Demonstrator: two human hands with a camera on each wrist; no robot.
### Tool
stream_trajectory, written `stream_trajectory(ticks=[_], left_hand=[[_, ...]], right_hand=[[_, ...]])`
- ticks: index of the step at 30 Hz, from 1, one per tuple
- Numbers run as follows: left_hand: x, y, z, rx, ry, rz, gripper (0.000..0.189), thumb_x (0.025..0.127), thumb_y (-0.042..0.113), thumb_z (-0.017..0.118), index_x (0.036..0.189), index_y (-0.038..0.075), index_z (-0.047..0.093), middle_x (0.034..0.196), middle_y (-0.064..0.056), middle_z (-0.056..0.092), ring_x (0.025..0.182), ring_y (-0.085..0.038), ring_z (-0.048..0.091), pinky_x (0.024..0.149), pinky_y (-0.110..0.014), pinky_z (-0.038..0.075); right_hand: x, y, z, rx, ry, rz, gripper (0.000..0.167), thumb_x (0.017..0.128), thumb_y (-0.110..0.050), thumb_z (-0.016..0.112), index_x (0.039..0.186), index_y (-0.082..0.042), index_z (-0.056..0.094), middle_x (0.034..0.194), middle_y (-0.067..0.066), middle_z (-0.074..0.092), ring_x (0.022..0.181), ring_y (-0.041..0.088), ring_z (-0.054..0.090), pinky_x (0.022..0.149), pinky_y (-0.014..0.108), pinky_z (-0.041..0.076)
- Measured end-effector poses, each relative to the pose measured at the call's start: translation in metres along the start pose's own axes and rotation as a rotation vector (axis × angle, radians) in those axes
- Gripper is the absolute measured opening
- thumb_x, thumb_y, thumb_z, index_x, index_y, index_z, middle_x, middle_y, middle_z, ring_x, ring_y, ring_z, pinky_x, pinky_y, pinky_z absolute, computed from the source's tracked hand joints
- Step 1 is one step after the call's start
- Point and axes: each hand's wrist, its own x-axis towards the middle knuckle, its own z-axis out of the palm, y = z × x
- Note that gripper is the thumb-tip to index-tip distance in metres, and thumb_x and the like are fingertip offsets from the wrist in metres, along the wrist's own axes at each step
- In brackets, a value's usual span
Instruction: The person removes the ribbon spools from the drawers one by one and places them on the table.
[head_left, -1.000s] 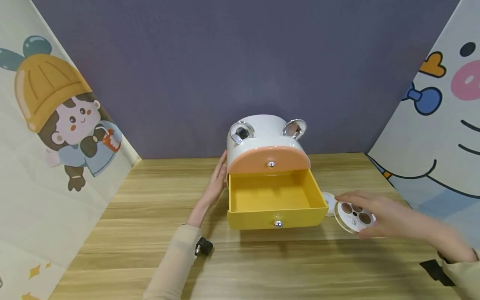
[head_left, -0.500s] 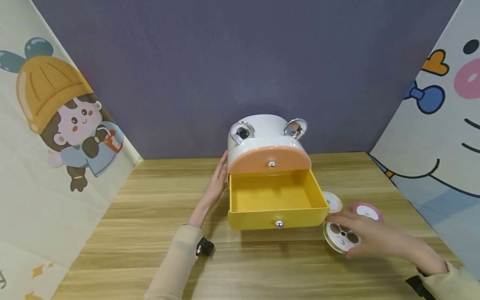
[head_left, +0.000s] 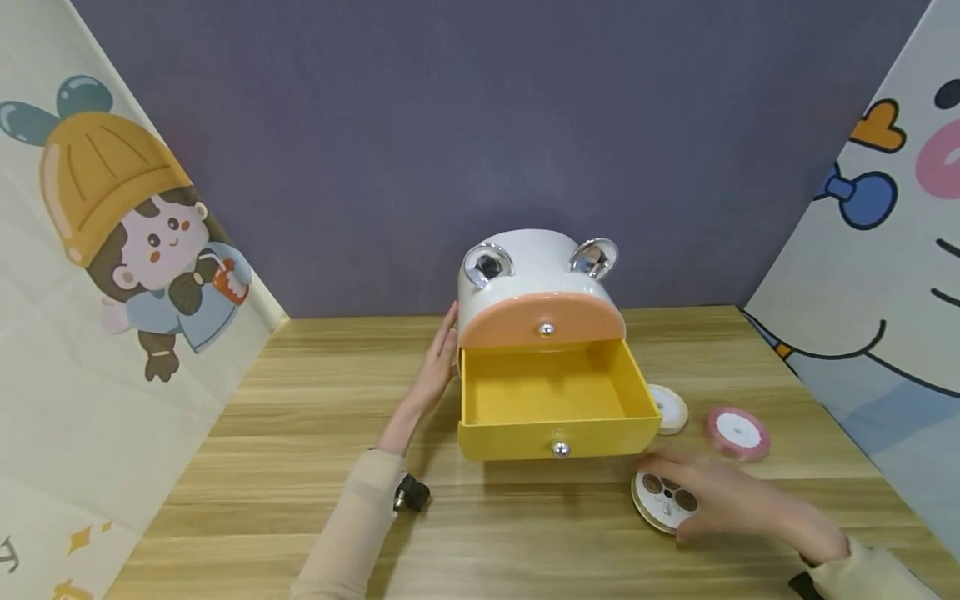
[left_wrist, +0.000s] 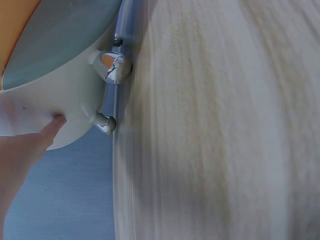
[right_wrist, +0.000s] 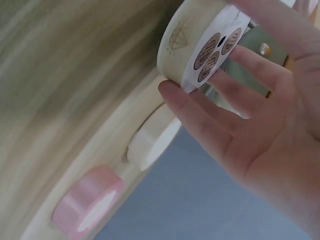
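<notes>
A small white cabinet (head_left: 536, 275) with silver ears and a peach upper drawer stands at the back of the table. Its yellow lower drawer (head_left: 517, 439) is pulled out, with nothing inside. My left hand (head_left: 430, 375) lies along the cabinet's left side; in the left wrist view a fingertip (left_wrist: 59, 119) touches the white wall. To the right of the drawer front, my right hand (head_left: 723, 504) grips a ribbon spool (head_left: 660, 512) by its edges. This spool has a white face with brown circles, and the right wrist view shows cream ribbon (right_wrist: 176, 42) around it.
Right of the drawer lie a pale cream ribbon spool (head_left: 675, 410), partly hidden behind the drawer's corner, and a pink ribbon spool (head_left: 738, 433). The wood-grain table (head_left: 300, 433) meets a grey-purple panel (head_left: 360, 167) at the back, with cartoon-printed panels at both sides.
My right hand has moved left and toward the front edge with the held spool, uncovering the pink spool and more of the cream one. My left hand stays against the cabinet.
</notes>
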Motion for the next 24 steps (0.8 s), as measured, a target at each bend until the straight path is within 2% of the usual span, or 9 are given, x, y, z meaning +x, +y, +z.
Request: stream_trajectory(ticks=[5, 8, 15, 24], left_hand=[[-0.003, 0.004, 0.001, -0.003, -0.002, -0.013, 0.054, 0.109, 0.037, 0.028, 0.160, 0.034, 0.011, 0.170, 0.004, 0.004, 0.154, -0.033, 0.018, 0.115, -0.062, 0.035], [-0.003, 0.005, 0.001, -0.003, -0.002, -0.016, 0.053, 0.109, 0.037, 0.028, 0.160, 0.035, 0.012, 0.169, 0.005, 0.004, 0.154, -0.033, 0.019, 0.115, -0.061, 0.035], [-0.002, 0.005, 0.002, -0.008, 0.000, -0.010, 0.053, 0.109, 0.037, 0.028, 0.160, 0.036, 0.012, 0.170, 0.004, 0.003, 0.154, -0.034, 0.018, 0.114, -0.062, 0.035], [-0.003, 0.005, 0.002, -0.003, 0.005, -0.008, 0.053, 0.110, 0.036, 0.027, 0.160, 0.035, 0.011, 0.170, 0.003, 0.004, 0.153, -0.034, 0.020, 0.113, -0.061, 0.038]], right_hand=[[0.003, -0.003, 0.004, 0.037, -0.057, 0.032, 0.079, 0.061, -0.032, 0.091, 0.130, -0.013, 0.059, 0.126, 0.003, 0.062, 0.102, 0.009, 0.059, 0.082, 0.030, 0.057], [0.004, -0.005, 0.006, 0.018, -0.073, 0.062, 0.079, 0.060, -0.032, 0.091, 0.131, -0.014, 0.059, 0.126, 0.003, 0.062, 0.105, 0.013, 0.060, 0.085, 0.034, 0.058], [0.003, -0.009, 0.009, -0.004, -0.074, 0.090, 0.080, 0.060, -0.030, 0.091, 0.132, -0.019, 0.059, 0.132, 0.004, 0.061, 0.109, 0.022, 0.060, 0.087, 0.042, 0.057], [0.001, -0.009, 0.012, -0.004, -0.073, 0.081, 0.077, 0.063, -0.030, 0.090, 0.133, -0.016, 0.058, 0.134, 0.005, 0.059, 0.111, 0.023, 0.057, 0.087, 0.040, 0.057]])
